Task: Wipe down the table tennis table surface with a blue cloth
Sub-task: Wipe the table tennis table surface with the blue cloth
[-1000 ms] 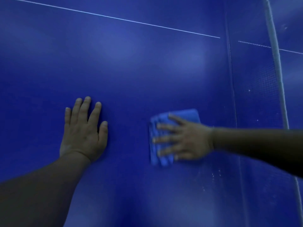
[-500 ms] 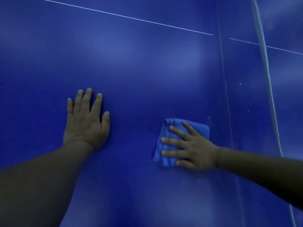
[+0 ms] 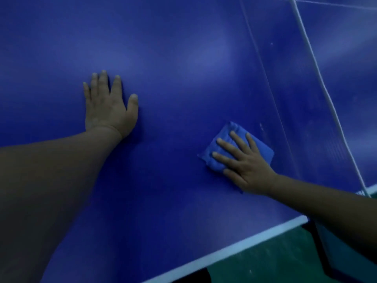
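**Inspector:** Firstly, the far left. The left hand [image 3: 108, 107] lies flat on the blue bench [image 3: 183, 58], fingers straight and slightly apart, palm down, holding nothing. It looks to be bracing the person's lean, though that is my reading only.

**Assistant:** And further right?

**Inspector:** The right hand [image 3: 247, 163] presses the blue cloth [image 3: 263, 150] onto the bench. That grip is spread: fingers straight and fanned over the cloth, nothing curled round it or pinching it. The cloth sits right of centre, well apart from the left hand and near the net [image 3: 326, 94], which runs up the right side with its white top cord.

**Assistant:** Condition of the cloth?

**Inspector:** Folded into a small thick pad, roughly square, a lighter blue than the bench. The corner away from the wrist shows bunched layers. Its fabric is too blurred to call.

**Assistant:** Advice for the step in hand?

**Inspector:** Wiping appears to be under way. I would keep the palm and all fingers flat, so the pad slides whole and does not roll up at that bunched corner. Strokes should overlap, running along the strip beside the net and then down toward the white edge line [image 3: 224, 250] at the near side. A few pale specks [image 3: 261, 126] show just beyond the cloth; they want a pass. Firm, even pressure should do. The net itself is best left untouched.
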### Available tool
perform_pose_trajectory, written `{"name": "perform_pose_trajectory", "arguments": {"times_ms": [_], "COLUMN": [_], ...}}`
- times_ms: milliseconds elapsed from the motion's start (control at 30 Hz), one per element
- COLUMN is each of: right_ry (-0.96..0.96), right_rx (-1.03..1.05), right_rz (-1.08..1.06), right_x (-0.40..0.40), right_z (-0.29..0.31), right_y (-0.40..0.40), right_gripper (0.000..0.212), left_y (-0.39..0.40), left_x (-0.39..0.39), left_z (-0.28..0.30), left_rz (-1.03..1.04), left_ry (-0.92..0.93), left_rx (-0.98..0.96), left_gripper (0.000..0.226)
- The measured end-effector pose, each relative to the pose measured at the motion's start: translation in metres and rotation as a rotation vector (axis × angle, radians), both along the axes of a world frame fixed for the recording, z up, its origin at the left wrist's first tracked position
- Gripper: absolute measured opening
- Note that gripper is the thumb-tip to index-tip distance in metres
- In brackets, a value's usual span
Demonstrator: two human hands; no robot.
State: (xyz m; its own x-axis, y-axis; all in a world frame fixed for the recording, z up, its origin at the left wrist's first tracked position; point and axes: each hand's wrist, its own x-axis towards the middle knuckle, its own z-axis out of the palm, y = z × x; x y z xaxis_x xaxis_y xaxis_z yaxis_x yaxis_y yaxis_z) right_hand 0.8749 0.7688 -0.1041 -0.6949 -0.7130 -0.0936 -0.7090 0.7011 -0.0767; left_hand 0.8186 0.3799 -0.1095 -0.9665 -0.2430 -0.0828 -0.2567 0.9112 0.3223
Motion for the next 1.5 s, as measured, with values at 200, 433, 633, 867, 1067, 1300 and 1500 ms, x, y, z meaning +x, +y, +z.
{"name": "perform_pose_trajectory", "arguments": {"times_ms": [200,433,633,867,1067,1300,1500], "right_ry": [-0.033,-0.071,-0.165,-0.141,-0.198,-0.139,-0.166], "right_rx": [0.015,-0.078,0.012,-0.07,0.026,-0.034,0.021], "right_rz": [-0.277,-0.993,-1.356,-1.491,-1.248,-1.651,-0.976], "right_x": [0.019,0.042,0.149,0.129,0.187,0.139,0.193], "right_z": [0.001,0.005,0.006,0.005,0.003,0.001,-0.001], "right_y": [-0.016,-0.143,-0.067,-0.11,-0.076,-0.07,-0.104], "right_gripper": [0.051,0.054,0.054,0.056,0.058,0.059,0.061], "left_y": [0.019,0.042,0.044,0.043,0.043,0.044,0.045], "left_x": [0.07,0.113,0.113,0.113,0.113,0.112,0.11], "left_z": [0.005,0.002,0.005,0.006,0.007,0.007,0.006], "left_rz": [-0.456,-0.629,-0.631,-0.615,-0.6,-0.607,-0.608], "left_ry": [0.072,0.042,0.003,-0.019,-0.029,-0.039,-0.034], "left_rx": [0.047,-0.114,-0.121,-0.091,-0.077,-0.056,-0.045], "left_gripper": [0.076,0.071,0.068,0.065,0.065,0.064,0.065]}}
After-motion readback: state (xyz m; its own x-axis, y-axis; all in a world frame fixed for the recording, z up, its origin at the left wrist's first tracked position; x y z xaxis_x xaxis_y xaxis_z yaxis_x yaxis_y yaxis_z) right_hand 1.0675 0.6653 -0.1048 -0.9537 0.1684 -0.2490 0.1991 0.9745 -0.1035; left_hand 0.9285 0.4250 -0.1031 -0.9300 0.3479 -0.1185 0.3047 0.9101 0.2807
